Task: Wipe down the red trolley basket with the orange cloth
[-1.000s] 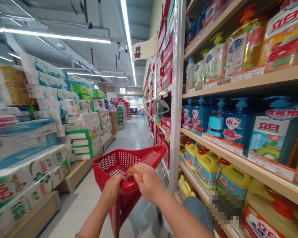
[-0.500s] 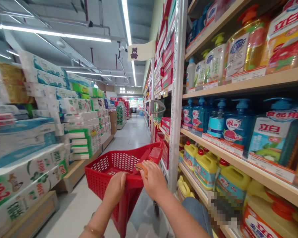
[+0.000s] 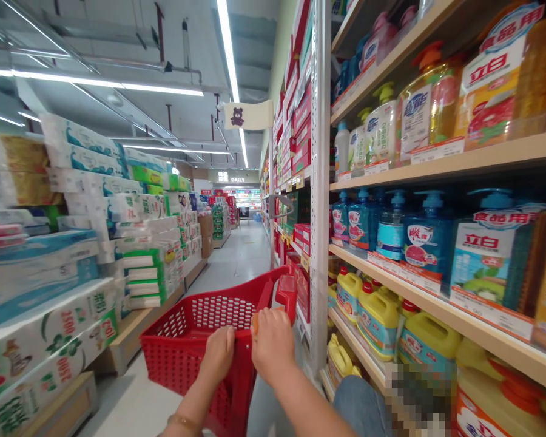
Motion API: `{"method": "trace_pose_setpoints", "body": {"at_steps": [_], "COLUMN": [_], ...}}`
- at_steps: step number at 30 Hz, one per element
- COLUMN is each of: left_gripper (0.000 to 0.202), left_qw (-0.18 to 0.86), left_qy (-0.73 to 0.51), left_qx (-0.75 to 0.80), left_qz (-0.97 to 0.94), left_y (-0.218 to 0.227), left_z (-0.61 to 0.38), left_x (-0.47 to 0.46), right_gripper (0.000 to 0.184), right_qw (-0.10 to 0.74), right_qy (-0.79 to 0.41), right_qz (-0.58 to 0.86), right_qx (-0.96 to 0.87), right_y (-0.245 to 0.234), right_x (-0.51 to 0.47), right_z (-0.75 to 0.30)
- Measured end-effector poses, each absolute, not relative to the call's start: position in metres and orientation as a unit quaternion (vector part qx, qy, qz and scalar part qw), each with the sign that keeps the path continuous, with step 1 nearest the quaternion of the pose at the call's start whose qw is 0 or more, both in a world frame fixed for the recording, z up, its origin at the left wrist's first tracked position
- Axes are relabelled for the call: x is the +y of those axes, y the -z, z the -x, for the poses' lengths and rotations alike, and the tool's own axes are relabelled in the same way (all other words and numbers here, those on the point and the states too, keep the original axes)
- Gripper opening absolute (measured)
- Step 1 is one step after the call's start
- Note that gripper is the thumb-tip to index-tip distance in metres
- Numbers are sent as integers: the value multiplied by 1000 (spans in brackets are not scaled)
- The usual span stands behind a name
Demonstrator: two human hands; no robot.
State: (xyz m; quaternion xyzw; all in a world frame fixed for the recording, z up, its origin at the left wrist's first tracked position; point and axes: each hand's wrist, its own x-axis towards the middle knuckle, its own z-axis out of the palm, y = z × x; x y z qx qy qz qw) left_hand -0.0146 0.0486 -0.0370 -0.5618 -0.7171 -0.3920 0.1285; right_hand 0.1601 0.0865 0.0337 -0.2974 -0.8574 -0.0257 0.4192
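Observation:
A red plastic shopping cart (image 3: pixel 188 358), with a basket of round and slotted holes, stands right in front of me, angled across the aisle. My left hand (image 3: pixel 219 351) is closed around its red handle bar, thumb on top. Just to the right, my right hand (image 3: pixel 273 341) is curled over the other part of the handle. An orange cloth (image 3: pixel 255 325) is pressed beneath its fingers, mostly hidden; only an edge shows. The inside of the basket that I can see holds nothing.
Stacked packs of tissue paper (image 3: pixel 73 328) line the left side on low wooden platforms. Close on my right, a shelf (image 3: pixel 437 167) carries blue pump bottles (image 3: pixel 423 240) and yellow jugs (image 3: pixel 377 315). A white shelf post (image 3: pixel 319 182) stands beside the cart. The tiled aisle (image 3: pixel 241 249) runs ahead.
The cart has swung slightly, its basket shifting left and lower in view. My right hand has curled further over the handle, covering more of the orange cloth. My left hand keeps its grip.

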Motion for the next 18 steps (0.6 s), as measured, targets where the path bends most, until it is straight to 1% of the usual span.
{"method": "trace_pose_setpoints", "body": {"at_steps": [3,6,9,11,13,15,18], "left_gripper": [49,50,54,55,54,53,53], "left_qw": [117,101,110,122,122,101,72], "left_qy": [366,313,272,261,255,245,210], "left_qx": [-709,-733,-774,-782,-781,-776,-795], "left_qz": [592,595,561,552,556,572,565], "left_y": [38,37,41,44,45,45,45], "left_z": [13,22,30,28,22,20,28], "left_x": [53,48,44,47,50,50,40], "right_gripper": [38,37,34,37,41,44,40], "right_qw": [403,412,436,437,420,395,380], "right_qy": [55,45,27,31,35,32,14], "right_qz": [259,220,266,297,287,247,225], "right_qx": [-876,-883,-859,-848,-860,-884,-897], "right_y": [-24,-17,-12,-5,4,12,17], "right_x": [86,92,102,106,107,109,121], "right_z": [-150,-150,-152,-147,-140,-135,-136]}}
